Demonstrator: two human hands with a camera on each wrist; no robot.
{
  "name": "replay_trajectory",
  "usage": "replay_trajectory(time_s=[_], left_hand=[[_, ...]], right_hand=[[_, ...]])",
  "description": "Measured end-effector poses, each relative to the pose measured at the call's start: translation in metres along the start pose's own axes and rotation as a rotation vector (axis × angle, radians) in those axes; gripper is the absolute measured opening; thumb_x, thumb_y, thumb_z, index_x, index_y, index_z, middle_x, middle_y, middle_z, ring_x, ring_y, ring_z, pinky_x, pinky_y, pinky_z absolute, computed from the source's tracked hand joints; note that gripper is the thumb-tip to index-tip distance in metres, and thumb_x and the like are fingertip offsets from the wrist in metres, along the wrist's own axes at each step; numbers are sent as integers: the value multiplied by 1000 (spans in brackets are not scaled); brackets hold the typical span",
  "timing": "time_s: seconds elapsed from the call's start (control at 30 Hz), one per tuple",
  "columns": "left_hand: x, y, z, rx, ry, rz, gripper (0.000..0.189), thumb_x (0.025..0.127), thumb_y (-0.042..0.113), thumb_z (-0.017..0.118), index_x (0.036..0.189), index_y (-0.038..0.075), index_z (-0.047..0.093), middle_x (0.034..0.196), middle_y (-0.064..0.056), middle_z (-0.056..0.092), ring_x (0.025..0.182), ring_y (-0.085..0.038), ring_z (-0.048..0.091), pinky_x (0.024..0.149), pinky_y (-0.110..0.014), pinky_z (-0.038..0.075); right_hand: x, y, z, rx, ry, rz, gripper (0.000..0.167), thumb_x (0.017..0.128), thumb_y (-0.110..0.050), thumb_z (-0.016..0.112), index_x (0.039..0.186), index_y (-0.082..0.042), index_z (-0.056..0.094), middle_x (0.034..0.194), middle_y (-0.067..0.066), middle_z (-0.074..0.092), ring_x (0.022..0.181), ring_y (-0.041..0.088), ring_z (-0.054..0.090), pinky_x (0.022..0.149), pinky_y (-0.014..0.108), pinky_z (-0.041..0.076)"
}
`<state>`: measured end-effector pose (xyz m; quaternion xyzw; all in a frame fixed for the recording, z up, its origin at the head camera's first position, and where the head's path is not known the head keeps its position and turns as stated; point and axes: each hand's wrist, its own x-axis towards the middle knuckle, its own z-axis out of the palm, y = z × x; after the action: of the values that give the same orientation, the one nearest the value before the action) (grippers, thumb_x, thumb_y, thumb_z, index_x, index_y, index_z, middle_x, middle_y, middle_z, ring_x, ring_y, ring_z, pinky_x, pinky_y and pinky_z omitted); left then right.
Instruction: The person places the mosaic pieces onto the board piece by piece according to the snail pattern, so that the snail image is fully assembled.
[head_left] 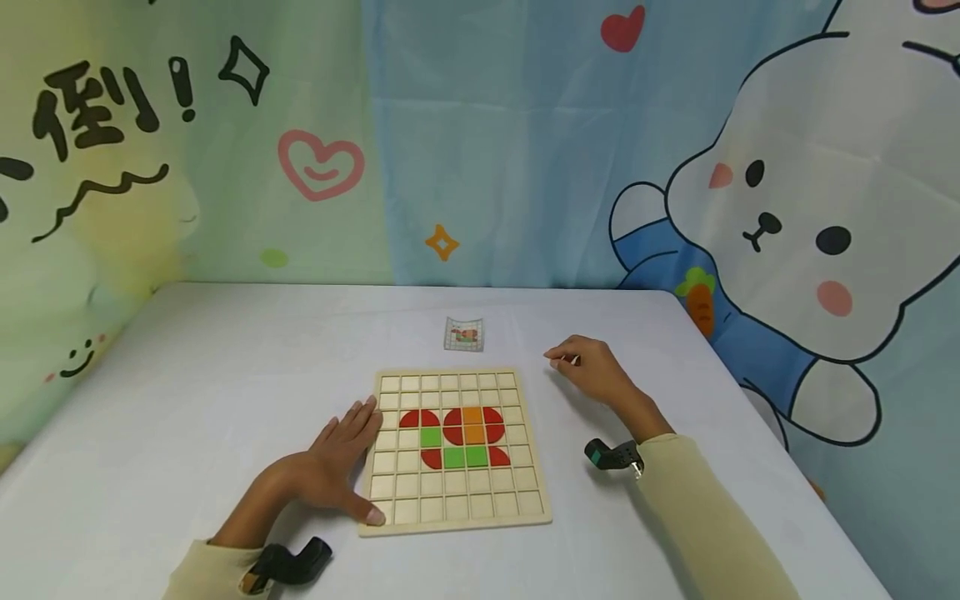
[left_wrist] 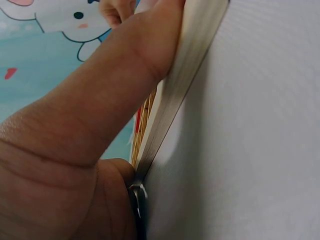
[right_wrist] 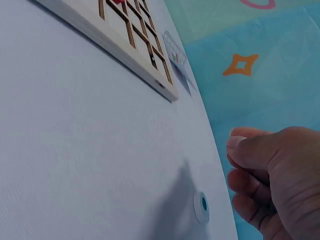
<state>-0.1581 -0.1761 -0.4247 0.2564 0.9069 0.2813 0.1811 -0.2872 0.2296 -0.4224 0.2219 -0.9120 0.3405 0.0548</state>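
Note:
A square wooden grid board [head_left: 457, 528] lies flat on the white table. Near its middle, several red quarter-round tiles [head_left: 498, 457], orange tiles [head_left: 473, 425] and green tiles [head_left: 477, 456] sit in the cells. My left hand [head_left: 330, 467] rests along the board's left side, fingers straight and thumb over the front left corner. In the left wrist view that thumb [left_wrist: 125, 70] lies against the pale board edge [left_wrist: 175, 100]. My right hand [head_left: 596, 371] hovers right of the board's far corner. Its fingers curl with thumb tip against index finger [right_wrist: 250, 132], and nothing shows between them.
Beyond the board, a small curled card [head_left: 463, 335] printed with a gridded picture stands on the table. Beneath the right hand, a small round white piece with a teal centre [right_wrist: 201, 207] is on the table [head_left: 247, 358]. A printed cloth [head_left: 480, 167] hangs behind.

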Motion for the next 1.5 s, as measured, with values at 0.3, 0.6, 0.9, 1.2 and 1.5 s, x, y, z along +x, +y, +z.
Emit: replay_trajectory(time_s=[0.3,0.6,0.9,1.2,1.5], left_hand=[[1,-1,1,13,-10,-8,136,63,66,80,153,-7,9,159,-24,-4,145,-41,-8,110,-62,0],[3,-4,3,62,-23,-58,138,60,70,79,154,-3,8,161,-18,-4,146,-36,-8,112,-57,-1],[1,1,-1,12,-13,-14,135,63,61,83,152,-9,9,159,-26,-2,144,-43,-6,110,-63,1],[-1,6,-3,27,-19,-36,134,63,59,83,152,-9,9,159,-26,-2,145,-43,-5,110,-62,2],[0,7,-3,29,-24,-43,134,63,59,83,152,-8,9,159,-24,-2,145,-42,-5,111,-62,2]], right_hand=[[-4,15,-7,-66,-126,184,26,90,-1,66,116,2,69,115,19,58,102,33,53,84,46,46],[-5,14,-1,-66,-116,218,23,91,0,64,113,4,70,111,18,59,99,32,57,82,46,48],[-5,7,7,-36,-93,116,22,89,2,65,110,6,70,107,17,60,91,28,57,77,42,48],[0,-13,15,-21,-118,64,23,90,3,64,112,4,71,108,15,60,95,28,58,81,43,50],[3,-41,32,-6,-143,-25,25,90,2,65,114,2,71,108,12,60,92,25,57,79,39,51]])
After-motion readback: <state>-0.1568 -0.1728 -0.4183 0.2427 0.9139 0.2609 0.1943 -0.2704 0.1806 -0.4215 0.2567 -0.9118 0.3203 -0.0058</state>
